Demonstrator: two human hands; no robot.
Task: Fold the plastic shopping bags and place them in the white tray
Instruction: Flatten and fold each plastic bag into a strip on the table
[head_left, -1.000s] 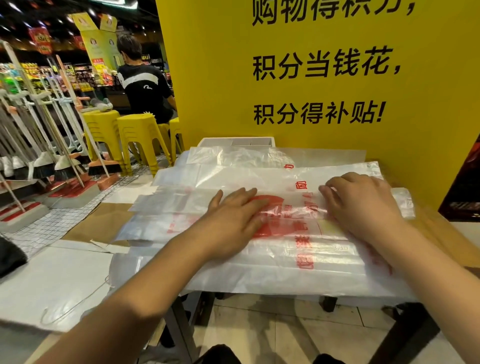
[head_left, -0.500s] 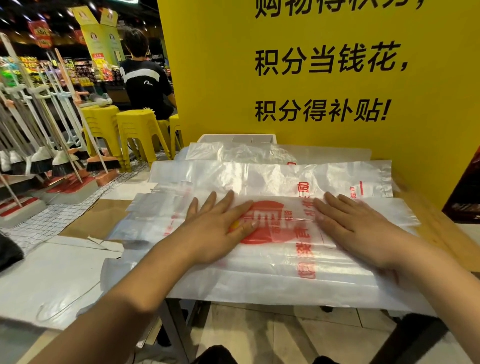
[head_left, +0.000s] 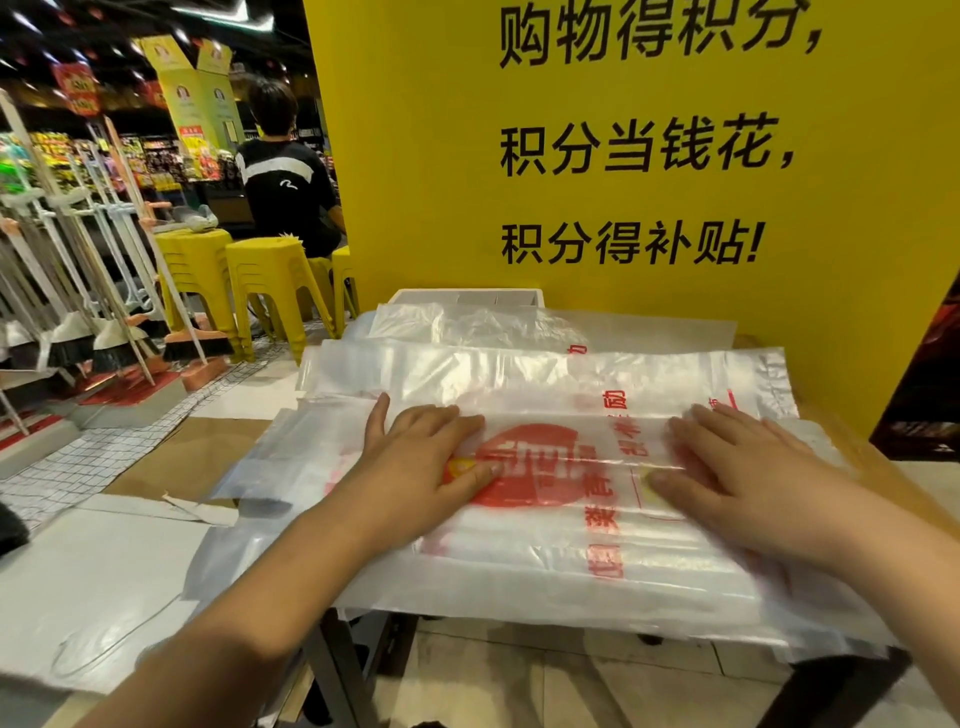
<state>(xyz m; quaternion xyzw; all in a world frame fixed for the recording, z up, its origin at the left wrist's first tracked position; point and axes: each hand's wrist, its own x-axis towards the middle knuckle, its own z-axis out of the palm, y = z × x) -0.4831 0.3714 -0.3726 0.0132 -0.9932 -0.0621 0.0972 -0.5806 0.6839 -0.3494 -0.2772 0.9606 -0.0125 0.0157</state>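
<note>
Now | step: smoothing top shopping bag (head_left: 550, 525) | left grip (head_left: 415, 457), right grip (head_left: 743, 467): released, palms flat, pressing it | next, likely: pinch an edge, fold over

The left hand (head_left: 415, 457) and right hand (head_left: 743, 467) lie flat, fingers straight, on the top plastic bag (head_left: 545, 540), one on either side of its round red print. Their fingertips show through a clear layer of film. This bag tops a loose pile of bags (head_left: 519, 369). At twelve o'clock from the hands, the white tray (head_left: 467, 297) peeks out behind the pile, against a yellow board (head_left: 415, 156) with black lettering. At ten o'clock stand yellow stools (head_left: 260, 270) and a seated person in black (head_left: 283, 187); brooms (head_left: 78, 343) lean at nine.
</note>
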